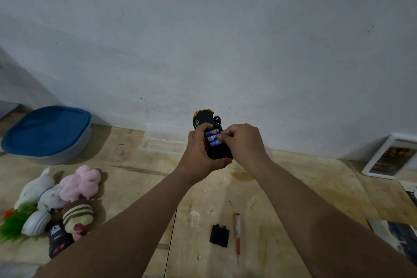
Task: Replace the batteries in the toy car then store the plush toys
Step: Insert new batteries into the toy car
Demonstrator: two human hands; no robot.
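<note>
A matt black plastic toy car [204, 119] is seen; plush toys [80, 179] are of soft cloth, the counter [293, 178] of rough wood.

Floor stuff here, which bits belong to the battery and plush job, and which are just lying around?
Job: toy car, batteries, battery cover, screwdriver, plush toys, blue-lidded tub.
Lying about: picture frame, clear tray.

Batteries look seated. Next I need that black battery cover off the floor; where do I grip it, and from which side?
Take the black battery cover by its two long side edges, coming straight down from above. It lies flat on the wooden floor, so only the edges offer purchase. Pinch with fingertips, approaching from the left side, since the red screwdriver lies close along its right.
</note>
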